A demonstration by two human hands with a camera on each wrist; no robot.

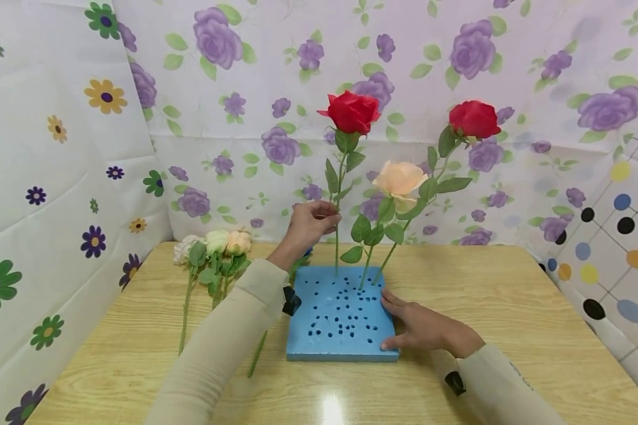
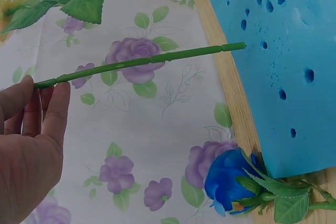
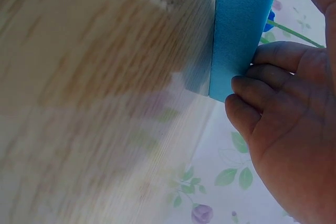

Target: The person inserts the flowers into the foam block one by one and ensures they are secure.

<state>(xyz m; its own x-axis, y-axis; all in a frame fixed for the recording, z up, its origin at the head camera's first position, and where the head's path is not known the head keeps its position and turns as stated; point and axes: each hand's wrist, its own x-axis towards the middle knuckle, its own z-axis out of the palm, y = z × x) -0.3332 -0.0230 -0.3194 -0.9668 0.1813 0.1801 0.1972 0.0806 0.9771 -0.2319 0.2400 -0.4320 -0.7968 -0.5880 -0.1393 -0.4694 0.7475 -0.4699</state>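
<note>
My left hand [image 1: 315,223] pinches the green stem of a red rose [image 1: 354,113] between thumb and fingertips. The stem's lower end meets the far part of a blue foam block [image 1: 303,342] full of small holes; whether it sits in a hole I cannot tell. Against the block's right side rests my right hand [image 1: 425,326], its thumb near the front corner and its fingers farther back. In the block stand a peach rose [image 1: 400,180] and a second red rose [image 1: 475,120] leaning right. A blue rose [image 2: 228,179] lies beside the block's left side, mostly hidden in the head view.
Several pale roses, among them a white rose [image 1: 188,249] and a peach one [image 1: 239,242], lie at the left of the wooden table [image 1: 473,277], partly behind my left arm. A flowered cloth [image 1: 276,71] hangs behind the table.
</note>
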